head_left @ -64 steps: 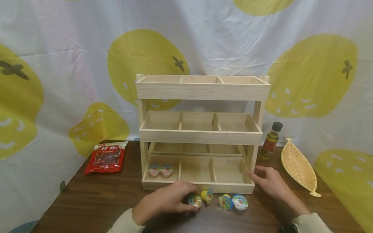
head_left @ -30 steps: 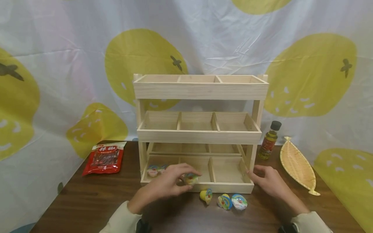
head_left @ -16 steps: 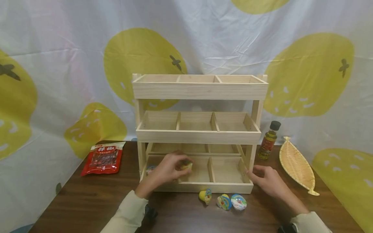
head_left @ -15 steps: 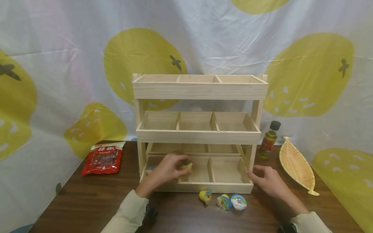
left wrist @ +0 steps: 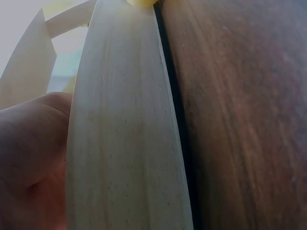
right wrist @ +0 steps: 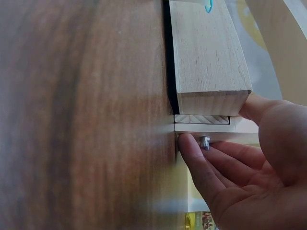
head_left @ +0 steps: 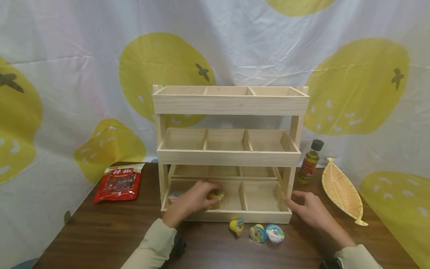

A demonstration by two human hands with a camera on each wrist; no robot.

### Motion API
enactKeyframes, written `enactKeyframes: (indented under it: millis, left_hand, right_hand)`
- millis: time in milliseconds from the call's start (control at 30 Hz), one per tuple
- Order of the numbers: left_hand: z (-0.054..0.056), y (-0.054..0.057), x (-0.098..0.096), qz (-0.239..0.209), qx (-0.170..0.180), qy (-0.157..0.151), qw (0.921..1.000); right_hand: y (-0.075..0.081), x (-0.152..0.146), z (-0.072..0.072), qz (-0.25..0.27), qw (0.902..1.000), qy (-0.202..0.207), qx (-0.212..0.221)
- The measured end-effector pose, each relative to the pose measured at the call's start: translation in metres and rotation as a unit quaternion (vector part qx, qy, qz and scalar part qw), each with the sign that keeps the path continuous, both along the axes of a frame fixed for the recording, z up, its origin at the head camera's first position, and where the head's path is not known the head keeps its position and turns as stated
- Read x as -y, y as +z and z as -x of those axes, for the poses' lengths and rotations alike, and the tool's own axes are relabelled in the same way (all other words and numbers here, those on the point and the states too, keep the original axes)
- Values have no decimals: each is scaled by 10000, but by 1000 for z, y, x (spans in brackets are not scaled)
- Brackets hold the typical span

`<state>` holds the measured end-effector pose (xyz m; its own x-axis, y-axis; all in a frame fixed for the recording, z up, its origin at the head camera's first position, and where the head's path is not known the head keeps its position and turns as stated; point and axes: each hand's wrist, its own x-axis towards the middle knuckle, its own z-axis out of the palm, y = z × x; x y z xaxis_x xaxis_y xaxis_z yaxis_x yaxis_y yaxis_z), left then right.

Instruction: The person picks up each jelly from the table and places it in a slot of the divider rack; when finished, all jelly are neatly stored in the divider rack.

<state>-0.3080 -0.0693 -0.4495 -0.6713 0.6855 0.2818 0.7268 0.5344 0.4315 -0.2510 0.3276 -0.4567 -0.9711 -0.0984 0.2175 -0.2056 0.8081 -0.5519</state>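
Note:
My left hand reaches over the front edge of the three-tier wooden rack. Its fingers hold a small jelly cup low in the bottom tier's middle compartment. Part of a pink-based jelly cup shows in the compartment to the left, where the forearm hides the rest. At the rack's lower right corner my right hand grips the side, thumb inside the tray and fingers along the outside, near a metal bolt. In front of the rack lie a yellow jelly cup, another yellow one and a white-lidded one.
A red packet of dried chili lies on the table to the left. An oil bottle and a leaf-shaped woven basket stand to the right. A fruit-print cloth hangs behind.
My left hand has lifted a jelly cup from the table, carried it over the front edge and lowered it into the bottom middle compartment. The right hand has kept its place.

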Motion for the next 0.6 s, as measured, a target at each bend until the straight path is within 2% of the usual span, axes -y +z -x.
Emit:
enactKeyframes:
  millis: [267, 500, 600]
  left_hand:
    - [-1, 0, 0, 79, -103, -108, 9999]
    - [-3, 6, 4, 201, -157, -37, 9997]
    - [-3, 7, 6, 213, -80, 45, 9997]
  right_hand:
    - [-1, -1, -1, -5, 10000, -3, -19]
    - [-1, -1, 0, -2, 10000, 33, -46]
    - [0, -1, 0, 8, 10000, 81, -47]
